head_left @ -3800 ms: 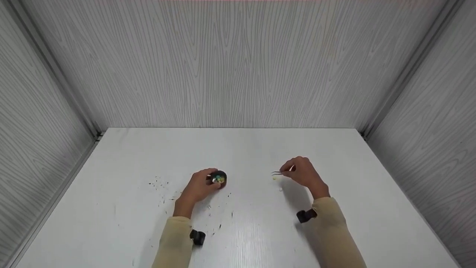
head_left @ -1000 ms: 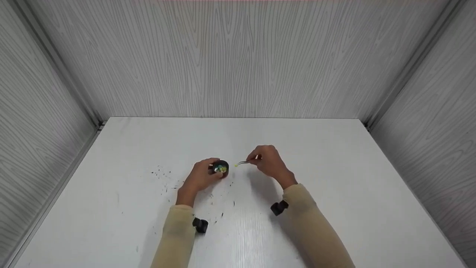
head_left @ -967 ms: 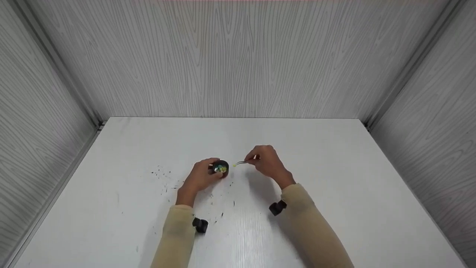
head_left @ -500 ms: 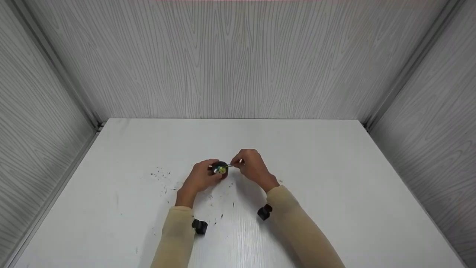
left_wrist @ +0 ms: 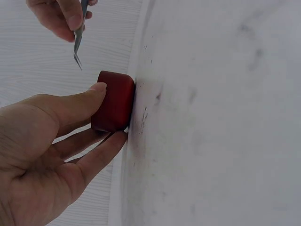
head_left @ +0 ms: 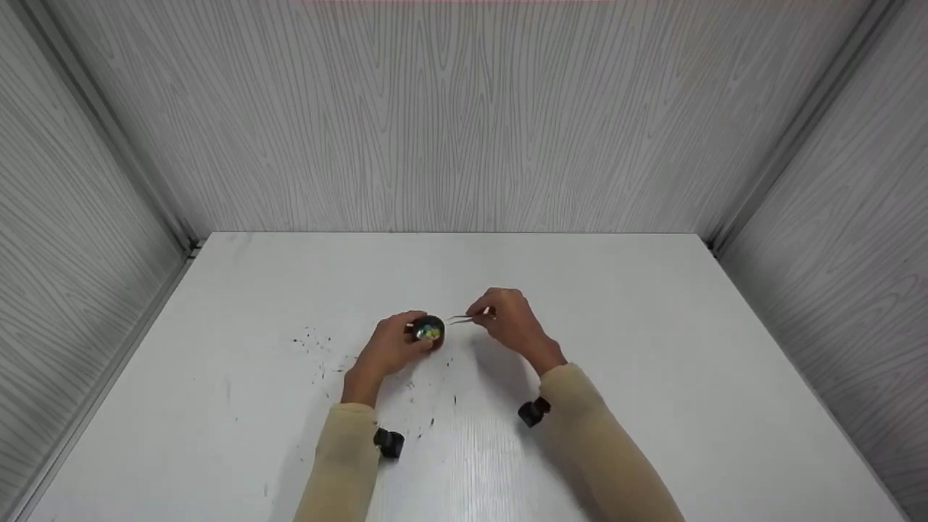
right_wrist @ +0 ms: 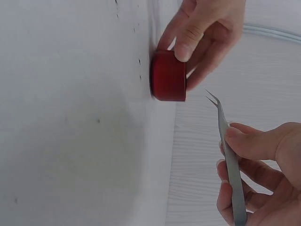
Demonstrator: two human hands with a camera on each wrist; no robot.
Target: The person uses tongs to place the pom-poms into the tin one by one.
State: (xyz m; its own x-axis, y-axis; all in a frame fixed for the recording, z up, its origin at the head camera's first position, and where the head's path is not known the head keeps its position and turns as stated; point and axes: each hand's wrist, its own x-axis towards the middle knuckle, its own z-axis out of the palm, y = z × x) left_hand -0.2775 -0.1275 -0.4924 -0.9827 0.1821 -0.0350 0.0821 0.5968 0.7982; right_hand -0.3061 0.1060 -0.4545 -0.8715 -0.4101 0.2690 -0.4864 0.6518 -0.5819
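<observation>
In the head view my left hand [head_left: 386, 355] grips a small red cup [left_wrist: 115, 101] at the middle of the table. Its thumb lies on one side and its fingers on the other. Small yellow and green pieces [head_left: 431, 333] lie inside the cup; their kind is too small to tell. My right hand [head_left: 513, 322] pinches metal tweezers [right_wrist: 229, 155] with bent points, just right of the cup. Both wrist views show the tweezer points slightly apart, clear of the rim, with nothing visible between them.
The white table [head_left: 638, 312] bears scattered dark specks [head_left: 312, 342] left of the cup and nearer the person. Grey wood-patterned panels [head_left: 464, 123] enclose the back and sides. A black wrist camera [head_left: 534, 412] sticks out from the right sleeve, another [head_left: 389, 442] from the left.
My right hand carried a yellow piece leftward in the tweezers and reached into the cup. Now the tweezers are back out to the right without the piece. My left hand stays on the cup.
</observation>
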